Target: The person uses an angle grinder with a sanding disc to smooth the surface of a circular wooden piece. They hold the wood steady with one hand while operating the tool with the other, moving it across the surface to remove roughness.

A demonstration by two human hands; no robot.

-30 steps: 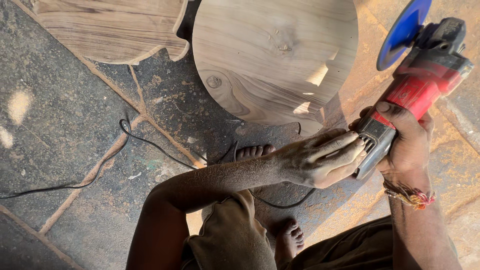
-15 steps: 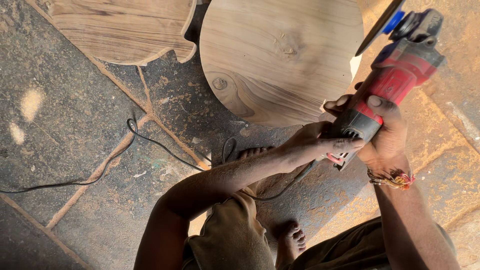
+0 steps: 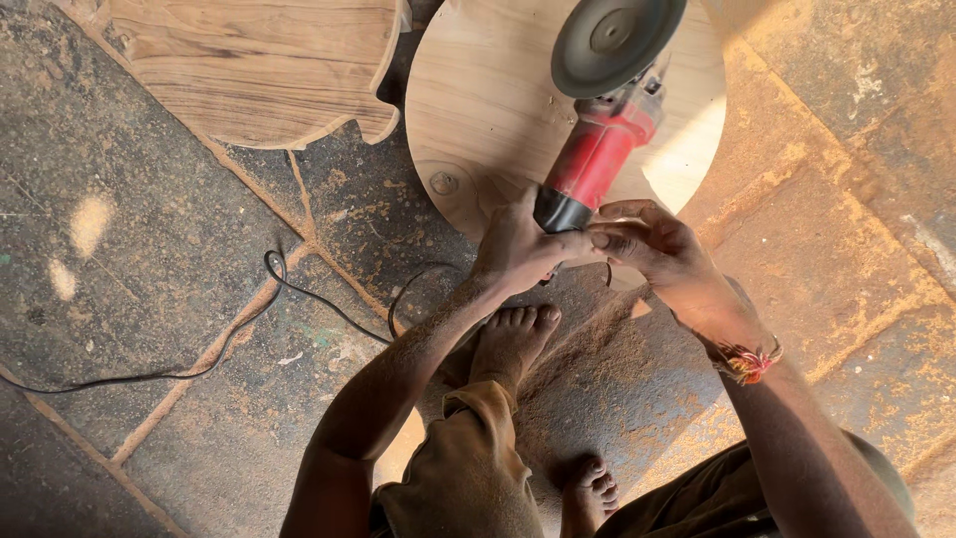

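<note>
Grinder [image 3: 597, 149] swung over round wooden board [image 3: 478, 110], left hand [image 3: 523, 249], right hand [image 3: 647, 244], fingers of both closed on its handle

Both hands on the red angle grinder [image 3: 597, 159]: left hand [image 3: 520, 247] grips its black rear, right hand [image 3: 652, 244] alongside, disc [image 3: 615, 38] over the round wooden board [image 3: 478, 110], possibly touching it.

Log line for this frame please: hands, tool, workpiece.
left hand: grips rear of red angle grinder | right hand: fingertips at grinder's rear | grey disc: over round wooden board | black cord: on stone floor
</note>
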